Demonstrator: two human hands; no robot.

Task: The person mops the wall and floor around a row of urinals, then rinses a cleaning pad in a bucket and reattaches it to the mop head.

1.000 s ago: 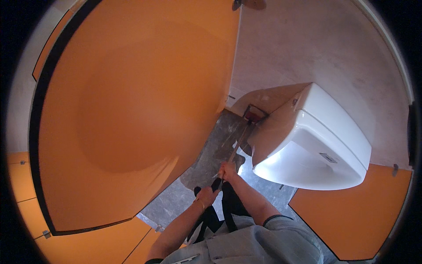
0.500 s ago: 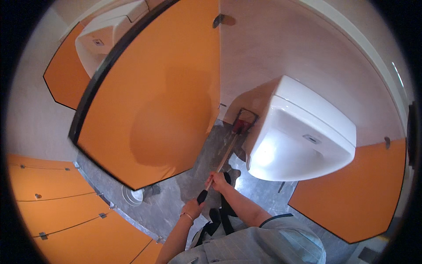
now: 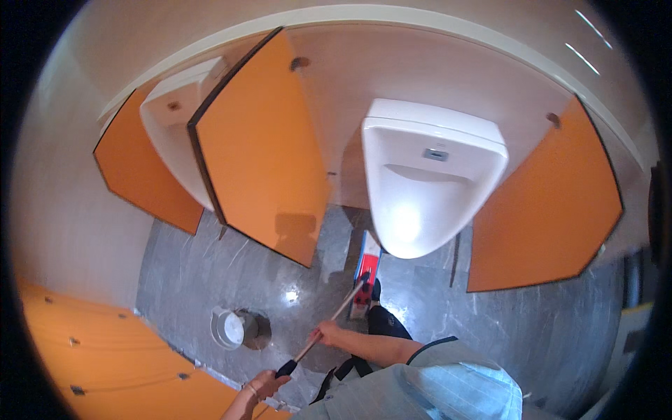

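My left hand (image 3: 266,384) is closed round the black grip (image 3: 285,368) of the mop (image 3: 343,307), right hand (image 3: 325,334) round its pole (image 3: 304,351): good holds. Should handle light, stiff. Red-and-white head (image 3: 367,263) low by floor (image 3: 413,308), contact unclear, near urinal (image 3: 430,203).

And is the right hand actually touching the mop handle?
Touching: the head view shows the right hand closed around the mop handle.
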